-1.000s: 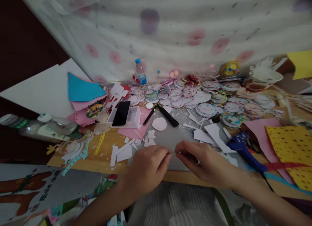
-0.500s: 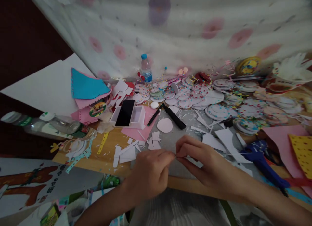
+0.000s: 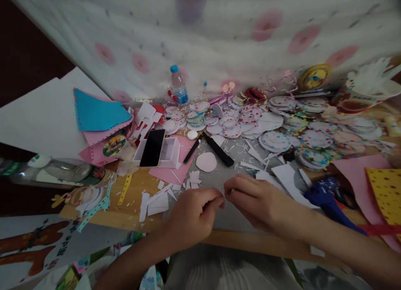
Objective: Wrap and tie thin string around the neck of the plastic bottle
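My left hand [image 3: 197, 213] and my right hand [image 3: 258, 200] meet fingertip to fingertip above the table's front edge. Both are closed in a pinch; whatever lies between the fingers is too small to make out. Just beyond them lies a round pale paper disc [image 3: 206, 162] on the grey mat [image 3: 216, 182]. A black cutter-like tool [image 3: 218, 150] and a thin dark pen [image 3: 192, 151] rest behind the disc. White paper scraps [image 3: 158, 204] are scattered left of my left hand, and a larger white offcut [image 3: 291, 183] lies beyond my right wrist.
Stacks of dotted paper discs [image 3: 275, 141] fill the back. A phone [image 3: 152, 147] leans on a white box [image 3: 171, 151]. Bottles [image 3: 62, 172] lie at the left; a water bottle [image 3: 178, 86] stands behind. A blue-handled tool [image 3: 328, 204] and pink sheet [image 3: 360, 177] are at the right.
The view has shifted, so the table's things sit a little further left. My fingertips stay close together; the right fingers have curled in more and the left thumb shows more.
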Demonstrator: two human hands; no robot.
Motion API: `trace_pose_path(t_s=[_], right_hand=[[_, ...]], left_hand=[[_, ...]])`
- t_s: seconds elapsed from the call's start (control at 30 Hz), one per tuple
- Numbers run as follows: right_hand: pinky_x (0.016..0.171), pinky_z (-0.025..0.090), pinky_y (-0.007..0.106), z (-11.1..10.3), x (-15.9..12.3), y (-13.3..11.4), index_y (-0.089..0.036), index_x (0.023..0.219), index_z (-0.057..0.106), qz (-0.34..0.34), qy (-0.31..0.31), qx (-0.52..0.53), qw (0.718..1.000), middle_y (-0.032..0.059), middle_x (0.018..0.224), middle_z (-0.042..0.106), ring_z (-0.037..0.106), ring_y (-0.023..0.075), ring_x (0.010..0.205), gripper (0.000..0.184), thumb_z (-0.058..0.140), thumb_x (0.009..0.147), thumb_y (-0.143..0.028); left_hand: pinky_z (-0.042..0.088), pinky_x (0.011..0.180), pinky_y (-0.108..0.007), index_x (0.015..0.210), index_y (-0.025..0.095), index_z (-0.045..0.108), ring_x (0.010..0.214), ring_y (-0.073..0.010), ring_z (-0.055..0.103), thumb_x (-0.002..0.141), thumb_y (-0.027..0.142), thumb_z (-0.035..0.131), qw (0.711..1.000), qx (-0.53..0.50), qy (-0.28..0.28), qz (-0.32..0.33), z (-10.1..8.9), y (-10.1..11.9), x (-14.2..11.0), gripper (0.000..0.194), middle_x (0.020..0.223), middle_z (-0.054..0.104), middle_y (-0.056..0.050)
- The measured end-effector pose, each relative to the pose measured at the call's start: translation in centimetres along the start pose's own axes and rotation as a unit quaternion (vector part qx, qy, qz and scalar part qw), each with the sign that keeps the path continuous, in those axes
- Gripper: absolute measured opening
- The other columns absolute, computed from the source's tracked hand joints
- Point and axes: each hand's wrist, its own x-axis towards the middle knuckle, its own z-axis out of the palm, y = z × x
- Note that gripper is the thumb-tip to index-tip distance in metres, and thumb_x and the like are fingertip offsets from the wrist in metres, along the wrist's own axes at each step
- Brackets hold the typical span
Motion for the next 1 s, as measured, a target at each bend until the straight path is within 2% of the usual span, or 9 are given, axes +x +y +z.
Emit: trace_pose_path(t_s=[0.1,0.17,0.3,0.4,0.53,0.67,0.87,1.0], right_hand=[[0.062,0.044,0.024,-0.5,0.3,0.4,-0.016,0.09,0.056,0.034,0.003,0.012,0.999,0.0086,0.093,0.059,0.055,0.0146,0.077,0.02,0.037,0.094,-0.011],[0.058,0.042,0.024,-0.7,0.4,0.6,-0.016,0.091,0.055,0.054,0.013,0.017,0.998,0.0059,0.084,0.059,0.055,0.0135,0.07,0.019,0.037,0.096,-0.015],[0.055,0.035,0.025,-0.5,0.1,0.9,-0.017,0.09,0.054,0.092,0.025,0.016,0.995,0.0016,0.071,0.057,0.052,0.0129,0.062,0.018,0.037,0.097,-0.017],[0.055,0.031,0.027,-0.5,0.1,1.0,-0.017,0.089,0.054,0.094,0.0,0.001,0.996,0.0019,0.072,0.057,0.05,0.0139,0.062,0.018,0.037,0.095,-0.014],[0.053,0.027,0.03,-0.7,0.5,1.2,-0.016,0.082,0.054,0.057,-0.027,-0.041,0.997,0.0029,0.07,0.056,0.047,0.0153,0.059,0.023,0.035,0.092,-0.007],[0.053,0.027,0.031,-0.8,0.8,1.4,-0.016,0.082,0.055,0.039,-0.045,-0.049,0.997,0.0034,0.071,0.056,0.047,0.0159,0.061,0.024,0.036,0.089,-0.004],[0.054,0.027,0.029,-0.2,1.0,1.7,-0.017,0.083,0.053,0.052,-0.086,-0.006,0.995,0.0028,0.073,0.057,0.049,0.0141,0.062,0.021,0.038,0.09,-0.005],[0.057,0.032,0.026,0.1,1.2,2.2,-0.017,0.087,0.055,0.107,-0.083,0.055,0.989,0.0032,0.075,0.059,0.053,0.0135,0.065,0.018,0.038,0.095,-0.014]], left_hand=[[0.038,0.06,-0.024,0.081,0.018,0.061,0.066,-0.0125,0.057,0.092,0.019,0.045,0.998,0.049,0.016,0.022,-0.2,0.0,0.4,0.019,0.072,0.063,0.0],[0.039,0.063,-0.024,0.084,0.018,0.061,0.069,-0.0134,0.058,0.092,0.02,0.045,0.995,0.083,0.032,0.04,-0.4,0.0,0.8,0.018,0.075,0.064,-0.001],[0.038,0.061,-0.025,0.073,0.018,0.058,0.066,-0.0136,0.057,0.092,0.02,0.046,0.987,0.144,0.048,0.057,-0.8,-0.3,1.8,0.022,0.07,0.062,-0.001],[0.036,0.059,-0.025,0.068,0.018,0.056,0.063,-0.0131,0.057,0.09,0.019,0.048,0.984,0.162,0.036,0.063,-1.0,-0.4,2.3,0.024,0.066,0.061,0.0],[0.036,0.058,-0.025,0.067,0.018,0.056,0.064,-0.0141,0.059,0.09,0.02,0.049,0.982,0.177,0.022,0.062,-1.3,-0.5,2.7,0.024,0.066,0.063,-0.001],[0.036,0.058,-0.026,0.068,0.017,0.059,0.066,-0.0156,0.062,0.089,0.017,0.05,0.978,0.199,0.005,0.062,-1.5,-0.6,3.1,0.023,0.067,0.065,-0.001],[0.034,0.059,-0.027,0.072,0.017,0.062,0.07,-0.0167,0.064,0.087,0.016,0.051,0.973,0.219,-0.025,0.075,-2.0,-1.2,3.2,0.019,0.073,0.069,-0.002],[0.036,0.061,-0.026,0.074,0.016,0.064,0.071,-0.0159,0.063,0.091,0.021,0.051,0.979,0.193,-0.045,0.047,-2.9,-1.0,3.3,0.022,0.074,0.068,-0.002]])
